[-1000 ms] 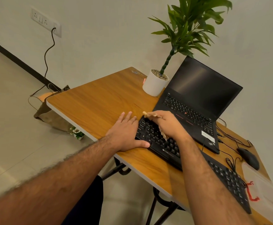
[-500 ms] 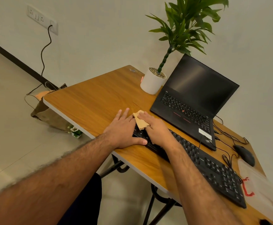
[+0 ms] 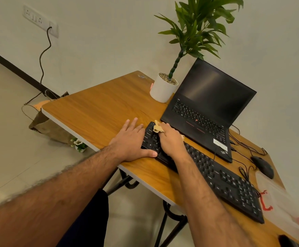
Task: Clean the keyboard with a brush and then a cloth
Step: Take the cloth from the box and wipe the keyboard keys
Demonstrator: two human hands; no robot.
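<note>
Hands of a person work at a wooden tabletop, seen from a camera worn on the head. The black keyboard lies slanted along the near edge, running from the middle of the tabletop toward the near right corner. The left hand lies flat, fingers straight, against the keyboard's left end, its thumb resting along the front edge as if to steady it. The right hand has its fingers curled around a small tan cloth and presses it onto the keys at the keyboard's far left corner.

Since the cloth is in use, the task seems to be in its second part; no brush is visible, so the brushing is probably already done, though that is a guess. The wiping sits at the left end, and whether the long run of keys to the right has been wiped cannot be told.

Behind the keyboard, toward the far edge, an open laptop with a dark screen stands beside a potted plant. A black mouse rests near the right edge.

Most of the cloth is hidden under the right hand. A blurred, clear bag with red marks is cut off at the right of the view, its contents unclear.
</note>
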